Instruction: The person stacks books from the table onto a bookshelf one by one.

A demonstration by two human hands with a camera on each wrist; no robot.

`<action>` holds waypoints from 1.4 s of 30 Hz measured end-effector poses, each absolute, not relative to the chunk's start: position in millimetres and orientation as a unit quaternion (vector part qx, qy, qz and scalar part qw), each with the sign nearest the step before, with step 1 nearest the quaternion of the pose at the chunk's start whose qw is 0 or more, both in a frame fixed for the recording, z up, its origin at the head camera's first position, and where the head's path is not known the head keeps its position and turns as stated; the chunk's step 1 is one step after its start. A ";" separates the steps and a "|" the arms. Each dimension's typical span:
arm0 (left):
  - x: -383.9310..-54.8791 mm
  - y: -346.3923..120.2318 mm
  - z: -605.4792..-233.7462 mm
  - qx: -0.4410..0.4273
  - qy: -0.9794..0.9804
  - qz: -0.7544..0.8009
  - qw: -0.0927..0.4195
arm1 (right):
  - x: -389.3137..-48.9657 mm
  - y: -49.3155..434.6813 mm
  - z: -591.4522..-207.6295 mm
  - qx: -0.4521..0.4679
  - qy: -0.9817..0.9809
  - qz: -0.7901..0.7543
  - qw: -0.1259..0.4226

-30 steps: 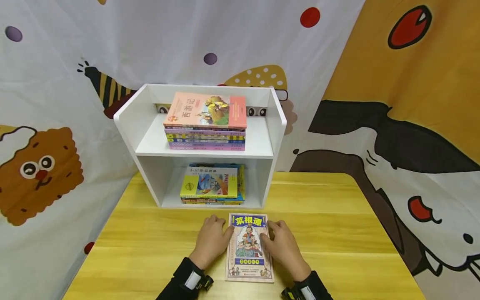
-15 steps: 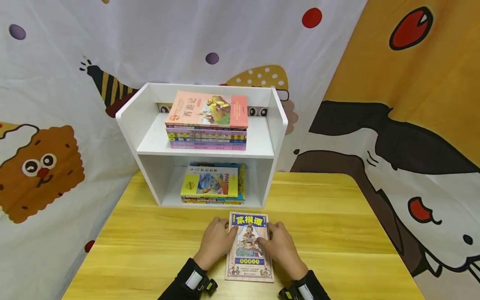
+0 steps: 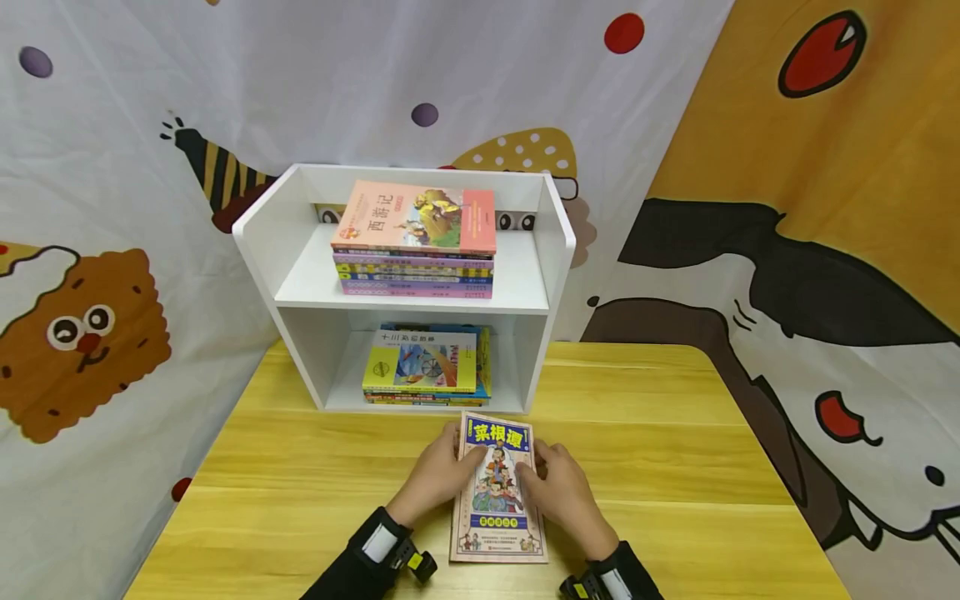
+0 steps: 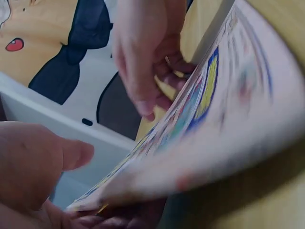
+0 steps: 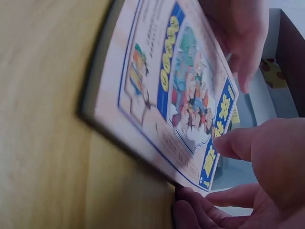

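A paperback book [image 3: 497, 500] with a pink cover, blue title band and yellow lettering is in front of the shelf. Its far end is raised off the table while the near edge stays low. My left hand [image 3: 433, 477] holds its left side, fingers underneath and thumb over the cover. On the opposite side my right hand [image 3: 567, 493] grips the edge. In the right wrist view, the right thumb [image 5: 233, 143] lies on the cover and the fingers curl below. The left wrist view shows the book [image 4: 209, 129] slanted, its near part blurred, with the left fingers partly hidden beneath.
A white two-tier shelf [image 3: 292, 367] stands just behind the book on the wooden table [image 3: 660, 467]. Its upper tier bears a stack of books [image 3: 416, 221]; its lower tier bears another stack of books [image 3: 420, 362]. A cartoon-printed cloth [image 3: 337, 75] hangs behind.
The book's far end has lifted off the table, tilting the cover. My left hand has shifted slightly, its thumb moving farther over the cover. The right hand has barely moved.
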State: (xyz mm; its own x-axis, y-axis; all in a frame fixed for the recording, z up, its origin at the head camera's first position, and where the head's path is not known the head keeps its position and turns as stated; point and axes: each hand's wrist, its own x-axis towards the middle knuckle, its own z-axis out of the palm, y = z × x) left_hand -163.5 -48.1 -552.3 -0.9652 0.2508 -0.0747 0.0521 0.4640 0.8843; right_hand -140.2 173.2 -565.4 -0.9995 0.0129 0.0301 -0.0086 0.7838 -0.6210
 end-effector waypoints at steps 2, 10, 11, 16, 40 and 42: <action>-162.8 -45.3 -554.9 0.082 0.837 0.530 0.110 | -139.9 173.4 -566.5 0.005 -0.941 0.339 0.018; -157.7 -44.1 -551.9 0.075 0.819 0.564 0.080 | -133.5 178.6 -570.4 -0.012 -0.926 0.378 0.022; -157.2 -44.8 -549.8 0.075 0.816 0.568 0.078 | -132.0 179.3 -570.0 -0.018 -0.923 0.385 0.020; -155.5 -50.3 -538.0 0.081 0.784 0.611 0.070 | -126.5 180.9 -566.0 -0.039 -0.887 0.460 -0.007; -144.8 -63.4 -494.7 0.111 0.651 0.750 0.045 | -128.3 163.9 -530.0 0.031 -0.732 0.677 -0.074; -143.2 -65.4 -489.9 0.115 0.647 0.752 0.055 | -129.1 163.0 -532.6 0.027 -0.742 0.667 -0.057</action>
